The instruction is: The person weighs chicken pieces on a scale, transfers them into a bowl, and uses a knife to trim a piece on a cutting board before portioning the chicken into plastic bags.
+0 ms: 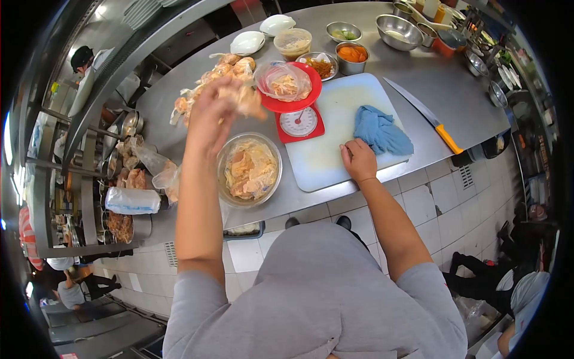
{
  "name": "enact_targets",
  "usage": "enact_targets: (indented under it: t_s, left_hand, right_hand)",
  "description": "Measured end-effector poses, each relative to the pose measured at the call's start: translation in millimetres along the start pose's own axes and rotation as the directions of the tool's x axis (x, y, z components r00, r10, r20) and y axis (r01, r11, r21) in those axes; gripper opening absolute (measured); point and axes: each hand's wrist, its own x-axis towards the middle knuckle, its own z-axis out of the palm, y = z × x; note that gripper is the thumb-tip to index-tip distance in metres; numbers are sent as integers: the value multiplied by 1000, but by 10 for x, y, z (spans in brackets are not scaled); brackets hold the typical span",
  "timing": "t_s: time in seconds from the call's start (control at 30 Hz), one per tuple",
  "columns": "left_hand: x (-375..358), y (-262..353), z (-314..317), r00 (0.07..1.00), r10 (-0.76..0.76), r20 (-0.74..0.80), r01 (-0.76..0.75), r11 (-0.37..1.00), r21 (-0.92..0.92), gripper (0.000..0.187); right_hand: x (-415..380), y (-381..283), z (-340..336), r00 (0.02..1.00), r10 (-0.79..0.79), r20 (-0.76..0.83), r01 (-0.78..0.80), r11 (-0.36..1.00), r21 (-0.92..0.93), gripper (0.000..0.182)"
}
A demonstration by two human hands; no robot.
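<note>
My left hand [210, 116], smeared by motion, is raised between the scale and the bagged portions, its fingers around a pale piece of raw chicken [244, 102]. Below it, a steel bowl [276, 185] holds more raw chicken pieces [250, 169]. A red kitchen scale [299, 122] carries a red plate [308, 99] with an opened plastic bag [281, 87] of chicken on it. My right hand [360, 160] rests on the white cutting board [317, 164], fingers loosely apart and holding nothing, beside a crumpled blue cloth [382, 131].
Tied bags of chicken [224, 72] lie at the back left. A knife [427, 113] with a yellow handle lies right of the board. Behind the scale stand a plastic tub [293, 43] and a container of orange slices [352, 54]. Other people [505, 281] are nearby.
</note>
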Motion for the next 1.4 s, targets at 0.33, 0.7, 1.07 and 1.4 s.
enact_targets:
  t_s: [0.33,0.7,1.07,1.4]
  left_hand:
    - [896,-579,567,949,224,220,-305,494,814,24]
    - [791,-554,424,873,183,452,-480,162,862,52]
    - [612,-292,540,918,335,211,-306,260,916,22]
    - [43,-561,-823,962,272,34,-225,709,669,22]
  right_hand:
    - [-8,6,-5,998,-23,-66,22,1000,-4,18]
    - [-19,32,-20,998,-21,-58,20,1000,-15,21]
    - [-6,16,-5,999,-1,-35,2,1000,7,20]
    - [-6,-21,37,1000,-24,12,24,1000,1,18]
